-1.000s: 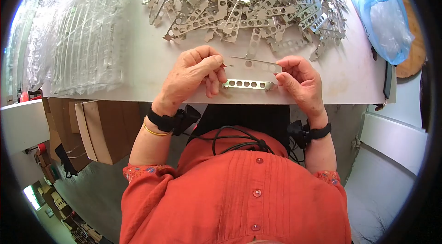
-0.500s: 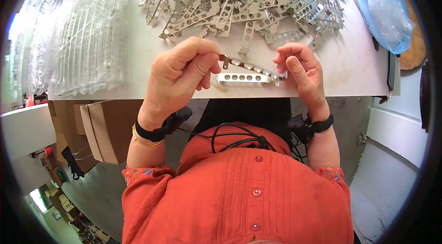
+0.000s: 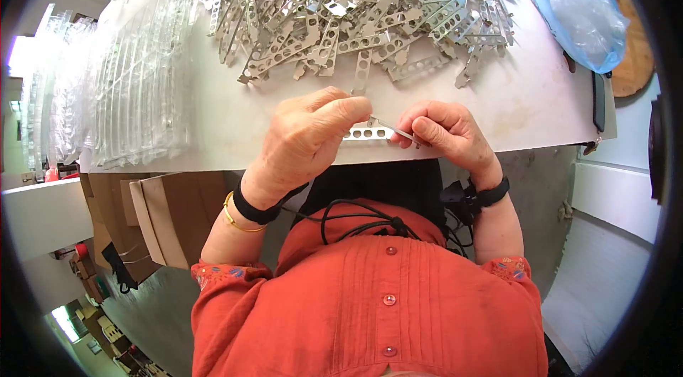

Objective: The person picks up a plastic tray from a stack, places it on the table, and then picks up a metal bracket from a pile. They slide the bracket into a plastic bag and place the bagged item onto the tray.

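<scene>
Near the table's front edge, my left hand (image 3: 313,131) pinches one end of a thin metal strip (image 3: 395,129). My right hand (image 3: 448,134) has its fingers closed round the strip's other end, so the strip slants between both hands, seen nearly edge-on. Just beneath it a second metal strip with round holes (image 3: 368,134) lies flat on the table, its ends partly covered by my fingers. Beyond my hands spreads a large pile of perforated metal strips (image 3: 356,14).
Clear plastic sleeves or trays (image 3: 142,78) are stacked on the left of the white table (image 3: 526,107). A blue plastic bag (image 3: 580,11) sits at the back right, near a dark flat object (image 3: 599,103). Cardboard boxes (image 3: 167,217) stand below the table at the left.
My left hand has moved right and my hands are closer together. The right fingers, apart before, have closed on the strip's far end. The view has shifted slightly.
</scene>
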